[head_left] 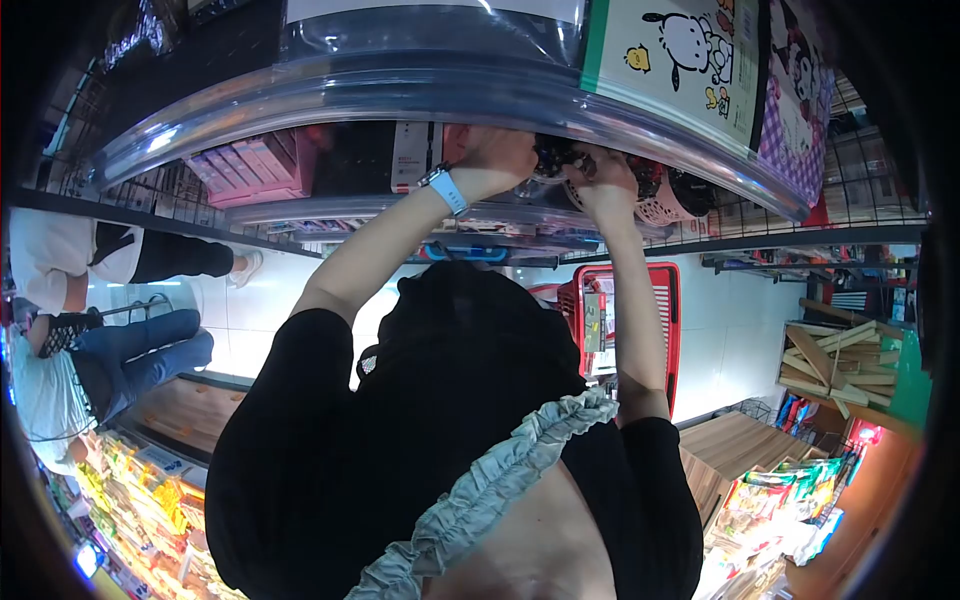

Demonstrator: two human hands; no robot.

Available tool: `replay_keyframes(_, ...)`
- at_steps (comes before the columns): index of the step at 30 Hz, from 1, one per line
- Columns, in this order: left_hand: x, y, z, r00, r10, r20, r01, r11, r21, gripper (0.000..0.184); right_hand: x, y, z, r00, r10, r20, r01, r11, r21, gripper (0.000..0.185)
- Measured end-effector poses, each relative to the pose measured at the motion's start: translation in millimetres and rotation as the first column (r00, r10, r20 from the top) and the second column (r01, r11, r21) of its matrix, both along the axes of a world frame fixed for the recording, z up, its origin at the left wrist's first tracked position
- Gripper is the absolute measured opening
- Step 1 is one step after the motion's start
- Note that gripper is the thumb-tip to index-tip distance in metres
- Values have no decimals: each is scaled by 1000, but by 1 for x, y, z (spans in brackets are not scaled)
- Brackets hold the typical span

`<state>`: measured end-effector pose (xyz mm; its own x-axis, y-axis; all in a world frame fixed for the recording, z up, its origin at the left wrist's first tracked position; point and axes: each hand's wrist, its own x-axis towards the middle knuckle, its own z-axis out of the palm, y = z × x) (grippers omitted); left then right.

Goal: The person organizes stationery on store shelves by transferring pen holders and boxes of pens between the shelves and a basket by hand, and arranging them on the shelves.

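My left hand [503, 160], with a light blue watch [447, 188] on its wrist, reaches into a shelf under the clear front edge of the shelf above. Its fingertips are hidden. Close beside it, my right hand [607, 180] has bent fingers at some small dark shiny items [556, 158]. Those fingers are closed, but what they grip is too small to name. A pale pink lattice basket [668, 205] stands just right of this hand. To the left of my left hand is a white box [412, 155].
A pink container [255, 165] sits farther left on the shelf. A red shopping basket [672, 330] is on the floor by my right arm. Two people stand at the left. Wooden sticks [845, 360] fill a bin at the right. The clear shelf edge [400, 85] overhangs my hands.
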<state>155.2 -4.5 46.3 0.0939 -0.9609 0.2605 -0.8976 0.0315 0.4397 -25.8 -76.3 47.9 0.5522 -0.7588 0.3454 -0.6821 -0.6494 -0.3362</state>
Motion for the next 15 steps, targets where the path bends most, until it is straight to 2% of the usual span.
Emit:
replay_keyframes(4, -8, 4, 7, 998, 36, 44, -38, 998, 48, 30, 7, 0, -6, 986, 72, 149, -82, 995, 64, 31)
replay_keyframes(6, -8, 5, 13, 997, 6, 76, -16, 992, 126, 28, 7, -1, -3, 983, 100, 152, -113, 990, 79, 27)
replay_keyframes(7, -8, 6, 12, 998, 16, 58, -21, 996, 85, 27, 7, -3, -2, 981, 115, 155, -129, 988, 83, 26)
replay_keyframes(10, -6, 8, 0, 999, 46, -1, -46, 998, -49, 25, 11, -8, 4, 998, -35, 53, 31, 996, 80, 27)
replay_keyframes(12, -5, 6, -11, 997, 61, -44, -67, 986, -152, 24, 13, -10, 3, 999, -18, -28, 19, 999, 41, 27)
replay_keyframes(15, -9, 8, -19, 988, 109, -107, -119, 988, -101, 23, 16, -8, 0, 992, -5, -124, -1, 999, -47, 31)
